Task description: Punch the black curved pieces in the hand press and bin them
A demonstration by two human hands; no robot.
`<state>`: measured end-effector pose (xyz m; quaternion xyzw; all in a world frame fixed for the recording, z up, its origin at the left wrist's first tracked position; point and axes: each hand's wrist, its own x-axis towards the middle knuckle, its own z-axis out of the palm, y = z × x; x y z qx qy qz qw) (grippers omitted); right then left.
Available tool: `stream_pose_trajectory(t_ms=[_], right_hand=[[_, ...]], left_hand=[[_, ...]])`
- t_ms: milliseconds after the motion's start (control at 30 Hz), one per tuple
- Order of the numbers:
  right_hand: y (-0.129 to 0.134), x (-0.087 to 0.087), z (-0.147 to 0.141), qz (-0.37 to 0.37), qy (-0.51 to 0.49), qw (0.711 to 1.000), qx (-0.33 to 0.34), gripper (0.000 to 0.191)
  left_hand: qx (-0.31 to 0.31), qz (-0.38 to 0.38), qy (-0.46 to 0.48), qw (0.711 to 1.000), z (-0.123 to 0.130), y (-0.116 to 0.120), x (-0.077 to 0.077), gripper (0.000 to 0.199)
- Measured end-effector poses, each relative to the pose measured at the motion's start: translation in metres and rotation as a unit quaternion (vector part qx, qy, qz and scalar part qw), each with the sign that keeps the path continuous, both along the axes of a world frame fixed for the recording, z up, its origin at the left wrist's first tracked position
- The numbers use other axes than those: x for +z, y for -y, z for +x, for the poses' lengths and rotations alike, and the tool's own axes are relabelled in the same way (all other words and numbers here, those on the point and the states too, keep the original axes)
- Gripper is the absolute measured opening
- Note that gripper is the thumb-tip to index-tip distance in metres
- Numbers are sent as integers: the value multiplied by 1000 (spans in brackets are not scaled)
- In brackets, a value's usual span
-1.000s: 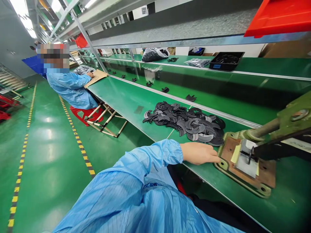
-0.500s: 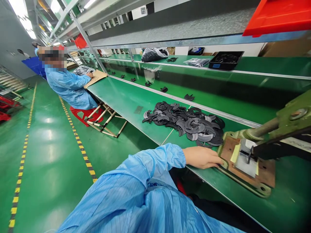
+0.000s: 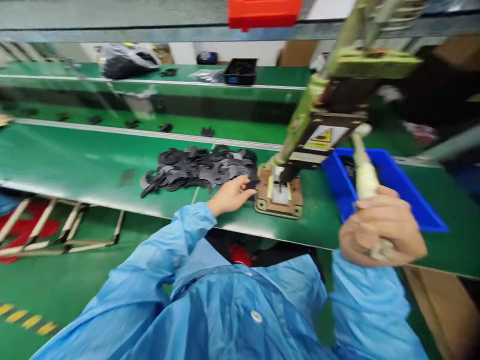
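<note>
My left hand [image 3: 230, 195] pinches a small dark flat part [image 3: 252, 184] at the left edge of the press base [image 3: 262, 204]. Beyond that hand lies a heap of black and grey curved plastic parts [image 3: 198, 170]. My right hand [image 3: 382, 227] is wrapped round the pale, cloth-like covered lever handle [image 3: 365, 175] of the green hand press [image 3: 303, 120]. Under the press's ram, a metal fixture [image 3: 280, 194] with yellow strips sits on a brown plate; a dark piece shows in it, blurred.
A blue bin [image 3: 412, 195] with dark contents stands right of the press. Single black parts [image 3: 207, 131] lie spaced along the strip behind the rail. On the back shelf are a black tray [image 3: 240, 72] and a plastic bag [image 3: 127, 61]. A red bin [image 3: 264, 14] hangs overhead.
The view has swung right, bringing the lever, my right hand and the blue bin into sight. My left hand now shows a dark part between its fingers. The co-worker has left the view.
</note>
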<state>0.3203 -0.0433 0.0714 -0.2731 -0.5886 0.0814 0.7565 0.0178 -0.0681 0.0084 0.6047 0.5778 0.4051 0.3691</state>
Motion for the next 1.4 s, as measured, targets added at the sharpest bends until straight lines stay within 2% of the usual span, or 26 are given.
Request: stream_pose_trajectory(t_ms=[67, 133, 167, 300, 533, 967, 1167, 1400], right_hand=[[-3, 3, 16, 94, 49, 994, 18, 60], [-7, 6, 16, 153, 69, 985, 40, 50], [-8, 7, 14, 158, 70, 984, 44, 45], [-3, 10, 7, 136, 86, 986, 52, 38], [1, 11, 11, 133, 101, 984, 58, 36], [1, 9, 10, 124, 100, 987, 32, 39], [4, 11, 10, 120, 99, 987, 36, 39], [3, 10, 10, 124, 97, 987, 38, 41]], left_hand=[[10, -41, 57, 997, -2, -14, 2, 15], [15, -73, 83, 994, 1, -26, 6, 19], [17, -87, 88, 992, 5, -31, 8, 22], [10, -131, 109, 985, 25, -49, 14, 28], [-8, -146, 111, 983, 51, -76, 7, 27], [-30, -110, 118, 987, 40, -86, -3, 18], [-58, -121, 115, 984, 38, -91, -6, 22], [-29, -118, 95, 988, 41, -85, -6, 24]])
